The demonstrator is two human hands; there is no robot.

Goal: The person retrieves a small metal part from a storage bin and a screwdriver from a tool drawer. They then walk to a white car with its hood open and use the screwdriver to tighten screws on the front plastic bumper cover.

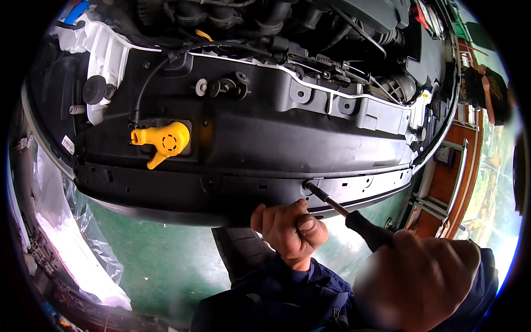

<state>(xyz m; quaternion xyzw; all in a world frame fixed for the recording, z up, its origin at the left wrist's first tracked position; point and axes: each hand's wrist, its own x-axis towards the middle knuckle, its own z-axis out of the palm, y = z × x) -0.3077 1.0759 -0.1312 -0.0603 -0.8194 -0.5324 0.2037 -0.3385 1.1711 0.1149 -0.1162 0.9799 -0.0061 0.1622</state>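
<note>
My right hand [428, 276] is closed around the black handle of a screwdriver [366, 227]. Its metal shaft points up and left, and the tip meets a small recess in the front edge strip [238, 187] of the black plastic panel at the car's front. Just left of the shaft, my left hand [290, 229] is curled shut at the strip's lower edge. A tiny dark bit shows by its fingertips, too small to name. Further left on the panel sits a yellow lever-shaped piece [166, 141], with a black cable running up from behind it.
Several loose fasteners [221, 87] lie on the panel's upper part, in front of the open engine bay [265, 22]. Clear plastic sheeting [83, 243] hangs at left over the green floor [155, 260]. At the right are a metal-framed rack [456, 182] and another person's arm [488, 97].
</note>
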